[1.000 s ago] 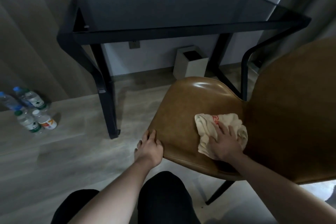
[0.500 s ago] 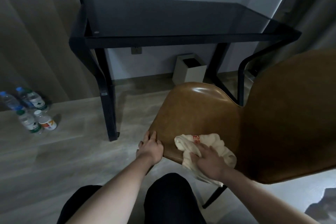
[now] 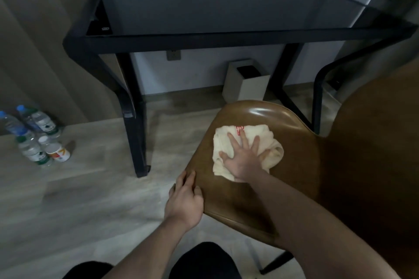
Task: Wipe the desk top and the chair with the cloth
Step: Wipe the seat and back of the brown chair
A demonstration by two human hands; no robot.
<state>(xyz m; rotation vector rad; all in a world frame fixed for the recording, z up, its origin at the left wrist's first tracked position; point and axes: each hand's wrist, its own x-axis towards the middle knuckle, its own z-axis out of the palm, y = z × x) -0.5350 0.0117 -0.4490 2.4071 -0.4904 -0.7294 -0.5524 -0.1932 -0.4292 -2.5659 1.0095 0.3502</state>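
A brown leather chair (image 3: 294,165) stands in front of me, its backrest at the right. On its seat lies a crumpled cream cloth (image 3: 229,140) with red print. My right hand (image 3: 244,158) presses flat on the cloth with fingers spread. My left hand (image 3: 184,199) grips the seat's near left edge. The black glass desk (image 3: 215,9) stands behind the chair against the wall.
Several water bottles (image 3: 29,133) and a small white jar (image 3: 57,152) stand on the wooden floor at the left. A white waste bin (image 3: 246,81) sits under the desk. Black desk legs (image 3: 136,124) rise left of the chair. My knees are at the bottom.
My right hand slid the cloth toward the seat's near edge, then pushed it away to the middle of the seat. The left hand kept its hold on the seat edge.
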